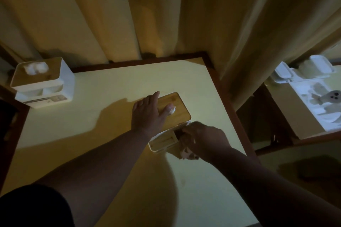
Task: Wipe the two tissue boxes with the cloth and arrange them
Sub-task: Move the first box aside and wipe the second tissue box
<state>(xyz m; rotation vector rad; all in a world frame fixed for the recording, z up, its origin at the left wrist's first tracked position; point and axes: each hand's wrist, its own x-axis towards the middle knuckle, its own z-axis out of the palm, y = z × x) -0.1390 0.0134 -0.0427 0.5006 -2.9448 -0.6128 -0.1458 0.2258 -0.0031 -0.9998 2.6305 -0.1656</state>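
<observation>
A white tissue box [180, 110] with a wooden lid stands near the table's right side. My left hand [147, 114] lies flat on its lid, fingers spread, thumb beside a tuft of tissue. Against the box's near front face my right hand [201, 139] is closed on a crumpled pale cloth [186, 151]. The second tissue box [43, 82], also white with a wooden lid and a tissue sticking out, stands at the table's far left corner, apart from both hands.
The pale yellow table [103, 97] has a dark wooden rim [228, 101]. Curtains [166, 14] hang close behind it. A lower surface at the right holds a white moulded tray [313, 97] with small items.
</observation>
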